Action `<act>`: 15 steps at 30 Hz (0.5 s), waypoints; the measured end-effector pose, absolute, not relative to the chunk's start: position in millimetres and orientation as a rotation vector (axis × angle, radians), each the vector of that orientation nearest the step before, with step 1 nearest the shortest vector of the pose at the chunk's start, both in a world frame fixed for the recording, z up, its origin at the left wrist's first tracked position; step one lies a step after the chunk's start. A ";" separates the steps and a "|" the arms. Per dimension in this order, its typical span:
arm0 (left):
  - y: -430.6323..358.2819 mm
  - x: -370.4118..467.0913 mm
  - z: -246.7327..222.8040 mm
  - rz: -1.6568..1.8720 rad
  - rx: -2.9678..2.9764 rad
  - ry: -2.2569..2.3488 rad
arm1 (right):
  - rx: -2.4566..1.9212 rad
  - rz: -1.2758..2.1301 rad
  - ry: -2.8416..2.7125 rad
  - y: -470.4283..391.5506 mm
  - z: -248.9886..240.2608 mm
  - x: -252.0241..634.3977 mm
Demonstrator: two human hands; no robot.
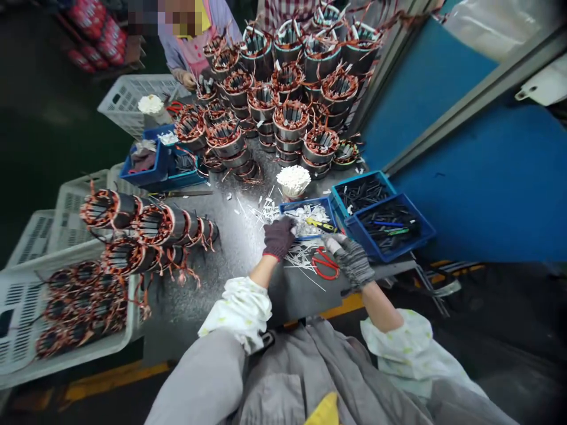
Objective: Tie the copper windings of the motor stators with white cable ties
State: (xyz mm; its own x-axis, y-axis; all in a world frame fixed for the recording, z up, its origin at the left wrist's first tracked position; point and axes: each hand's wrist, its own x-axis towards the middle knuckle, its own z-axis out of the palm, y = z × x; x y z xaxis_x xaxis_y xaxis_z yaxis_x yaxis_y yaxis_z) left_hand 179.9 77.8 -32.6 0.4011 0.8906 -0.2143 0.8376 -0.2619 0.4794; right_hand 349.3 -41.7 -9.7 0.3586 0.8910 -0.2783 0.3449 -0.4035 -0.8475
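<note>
My left hand (279, 236), in a dark maroon knit glove, is at the near left corner of a small blue tray (333, 208). Its fingers are curled, and what they hold, if anything, is hidden. Small white pieces fill the tray, and a yellow utility knife (321, 225) lies across them. My right hand (353, 260), gloved in grey knit, is by the tray's near right corner with its fingers drawn together; I cannot make out anything in them. Red-handled scissors (325, 264) lie just left of it. Loose thin white strips (302, 258) are scattered between my hands.
Stacks of copper-wound stator cores (290, 118) crowd the table's back, others lie at left (153, 224). Beyond the tray stands a bundle of white sticks (293, 179). Blue bins (390, 255) of dark strips sit right. A white crate (133, 307) holds more stators. A co-worker (195, 50) stands opposite.
</note>
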 end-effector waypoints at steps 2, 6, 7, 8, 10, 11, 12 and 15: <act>75.1 185.3 -34.8 0.152 2.176 1.443 | -1.981 0.897 -1.264 -14.5 -9.1 352.9; 61.1 157.6 -39.0 0.263 2.171 1.519 | -2.032 0.796 -1.545 55.8 -8.9 351.3; 53.4 142.8 -42.0 0.304 2.138 1.613 | -2.051 0.779 -1.613 72.3 -10.1 349.2; 43.4 126.8 -46.4 0.345 2.090 1.732 | -2.075 0.764 -1.678 87.2 -12.2 346.7; 17.4 98.5 -59.4 0.406 1.964 1.983 | -2.130 0.736 -1.796 111.5 -18.7 341.6; 3.3 89.6 -68.0 0.421 1.902 2.081 | -2.156 0.722 -1.853 120.8 -23.1 339.7; -9.6 85.8 -77.8 0.429 1.855 2.143 | -2.176 0.709 -1.911 128.7 -28.1 338.5; -22.5 100.5 -108.4 0.429 1.842 2.117 | -2.195 0.672 -2.080 145.2 -43.1 338.8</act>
